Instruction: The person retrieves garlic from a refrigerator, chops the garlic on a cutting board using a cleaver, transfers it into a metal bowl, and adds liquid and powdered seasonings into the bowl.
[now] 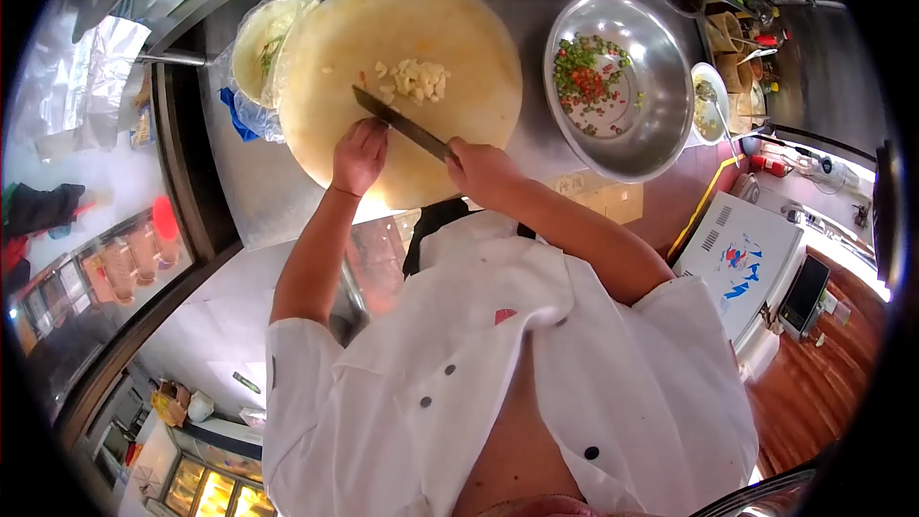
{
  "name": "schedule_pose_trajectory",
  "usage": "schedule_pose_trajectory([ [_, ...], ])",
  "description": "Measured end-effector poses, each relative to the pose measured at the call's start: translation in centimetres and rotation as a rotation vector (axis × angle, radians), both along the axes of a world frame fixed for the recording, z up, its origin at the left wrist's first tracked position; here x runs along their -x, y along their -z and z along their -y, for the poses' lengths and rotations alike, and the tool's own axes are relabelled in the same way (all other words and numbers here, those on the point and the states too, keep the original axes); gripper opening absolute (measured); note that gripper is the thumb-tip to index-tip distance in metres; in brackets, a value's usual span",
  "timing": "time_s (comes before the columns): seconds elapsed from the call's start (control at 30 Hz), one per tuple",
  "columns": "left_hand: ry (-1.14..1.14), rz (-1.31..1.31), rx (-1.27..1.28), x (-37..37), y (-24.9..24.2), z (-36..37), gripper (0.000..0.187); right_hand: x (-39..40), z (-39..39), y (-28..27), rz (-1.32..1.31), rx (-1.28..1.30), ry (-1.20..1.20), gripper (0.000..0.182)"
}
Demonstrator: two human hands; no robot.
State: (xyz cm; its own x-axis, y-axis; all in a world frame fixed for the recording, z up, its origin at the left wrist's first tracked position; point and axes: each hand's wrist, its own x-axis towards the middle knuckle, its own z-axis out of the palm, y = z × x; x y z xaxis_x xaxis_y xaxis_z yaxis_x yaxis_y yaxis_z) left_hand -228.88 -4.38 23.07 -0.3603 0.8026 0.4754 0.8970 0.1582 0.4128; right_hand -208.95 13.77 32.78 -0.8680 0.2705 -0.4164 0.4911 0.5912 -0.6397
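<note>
A dark-bladed knife (pixel 407 125) lies across the round pale cutting board (pixel 450 29), its handle in my right hand (pixel 481 170). My left hand (pixel 361 155) is at the board's near side, just below the blade's far end, with its fingers bent together; what they hold, if anything, is hidden. Above the blade sits a small heap of chopped pale pieces (pixel 419 80), with a few loose bits beside it. To the board's right stands a steel bowl (pixel 661 86) holding chopped green and red pieces (pixel 586 77).
A plastic-lined bowl (pixel 257 46) adjoins the board's left edge, with a blue item (pixel 236 117) below it. Right of the steel bowl are a small white bowl (pixel 710 105) with a spoon and several containers. A white appliance (pixel 737 263) stands at the lower right.
</note>
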Motion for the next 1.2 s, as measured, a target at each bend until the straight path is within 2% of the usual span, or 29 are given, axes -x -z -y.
schedule_pose_trajectory([
  [0.2, 0.049, -0.040, 0.020, 0.7, -1.2, -0.5, 0.017, -0.7, -1.9, -3.9, 0.071, 0.084, 0.139, 0.025],
  [0.27, -0.035, -0.011, -0.012, 2.3, -1.5, -0.4, 0.018, -1.1, -2.1, -4.3, 0.075, 0.071, 0.132, 0.025],
  [0.37, -0.266, 0.015, 0.032, 6.0, -1.7, -1.3, 0.022, -1.8, -1.9, -4.2, 0.103, 0.008, 0.042, 0.025],
  [0.53, -0.226, -0.081, 0.116, 11.1, -0.9, -2.2, 0.023, -2.5, -0.4, -0.6, 0.043, 0.072, 0.008, 0.025],
  [0.63, -0.236, -0.068, 0.120, 10.6, -0.1, -1.3, 0.023, -2.4, -0.8, -0.1, 0.075, 0.116, 0.049, 0.024],
  [0.8, -0.065, -0.016, 0.071, 4.7, -1.6, -1.0, 0.022, -2.5, -3.2, -0.5, 0.090, 0.077, 0.156, 0.024],
  [0.93, 0.017, 0.036, -0.005, 0.7, -1.6, -1.4, 0.025, -2.5, -4.5, -0.4, 0.062, 0.044, 0.128, 0.025],
  [1.03, -0.020, -0.028, -0.022, 0.4, -1.9, -1.4, 0.024, -2.1, -4.1, -1.4, 0.061, -0.002, 0.067, 0.026],
  [1.2, -0.015, 0.035, 0.021, -0.1, -1.2, -1.2, 0.023, -1.3, -3.3, -2.6, 0.094, -0.008, 0.058, 0.025],
])
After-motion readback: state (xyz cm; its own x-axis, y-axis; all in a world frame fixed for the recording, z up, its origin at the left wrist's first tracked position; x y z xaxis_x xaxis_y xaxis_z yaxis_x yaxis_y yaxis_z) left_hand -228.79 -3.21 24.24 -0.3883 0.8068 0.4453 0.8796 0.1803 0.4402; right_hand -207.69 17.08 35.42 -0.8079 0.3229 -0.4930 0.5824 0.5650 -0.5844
